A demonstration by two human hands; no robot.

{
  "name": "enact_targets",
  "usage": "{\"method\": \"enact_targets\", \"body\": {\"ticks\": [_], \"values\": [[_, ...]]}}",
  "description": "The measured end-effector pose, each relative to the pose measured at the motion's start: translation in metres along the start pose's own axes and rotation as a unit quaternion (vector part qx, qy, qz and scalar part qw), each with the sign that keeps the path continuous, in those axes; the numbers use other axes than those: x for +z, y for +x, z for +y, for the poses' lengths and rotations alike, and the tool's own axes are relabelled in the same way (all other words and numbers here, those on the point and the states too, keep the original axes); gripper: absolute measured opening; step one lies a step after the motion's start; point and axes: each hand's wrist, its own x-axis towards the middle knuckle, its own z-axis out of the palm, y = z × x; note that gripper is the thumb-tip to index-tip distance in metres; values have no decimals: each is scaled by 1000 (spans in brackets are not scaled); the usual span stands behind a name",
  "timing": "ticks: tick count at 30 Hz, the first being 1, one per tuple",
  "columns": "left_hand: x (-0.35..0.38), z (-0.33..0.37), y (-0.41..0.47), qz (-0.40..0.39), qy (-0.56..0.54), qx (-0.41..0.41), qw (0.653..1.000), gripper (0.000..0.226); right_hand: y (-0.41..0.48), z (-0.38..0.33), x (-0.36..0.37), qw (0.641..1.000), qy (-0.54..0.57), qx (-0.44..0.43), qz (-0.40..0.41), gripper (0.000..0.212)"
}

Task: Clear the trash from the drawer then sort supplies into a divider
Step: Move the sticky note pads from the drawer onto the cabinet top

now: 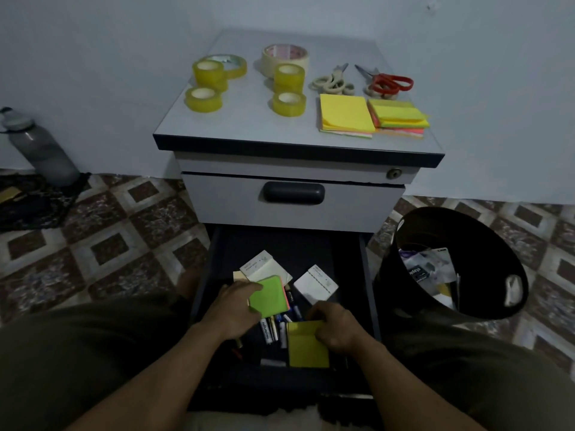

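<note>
Inside open lower drawer [280,241]: L hand [231,309] grips green sticky pad [269,297], fingers curled round its edge, over markers [275,329]. R hand [336,328] pinches yellow pad [308,346] at top corner, nr drawer front. Two white pads [315,284] lie behind. Bin [420,222] w/ trash [426,269] just right of drawer. Tape rolls [203,99], scissors [390,82], note stacks [343,115] on cabinet top [249,126].

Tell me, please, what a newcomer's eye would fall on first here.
First, the two hands in the open dark drawer: the left hand grips a bright green sticky-note pad, the right hand a yellow-green sticky-note pad. Next, the yellow rolls of tape set out on the grey cabinet top, and the black round bin of trash at the right.
</note>
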Motion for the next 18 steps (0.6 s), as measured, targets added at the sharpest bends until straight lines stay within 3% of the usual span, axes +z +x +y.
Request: {"method": "enact_targets", "body": {"ticks": [4, 7, 11, 15, 18], "values": [[1, -3, 6, 40, -174, -1, 984, 47, 8, 0, -12, 979, 179, 26, 92, 30], [-4, 0, 14, 93, -207, -16, 974, 43, 16, -1, -15, 940, 285, 55, 177, 25], [-12, -1, 27, 120, -101, 3, 988, 54, 25, -6, -15, 918, 306, 59, 244, 26], [-14, -5, 37, 35, -13, -45, 998, 73, 32, -8, -14, 887, 357, 72, 283, 26], [-9, -8, 39, 1, 53, -52, 997, 86, 39, -8, -8, 908, 292, 90, 287, 36]]}}
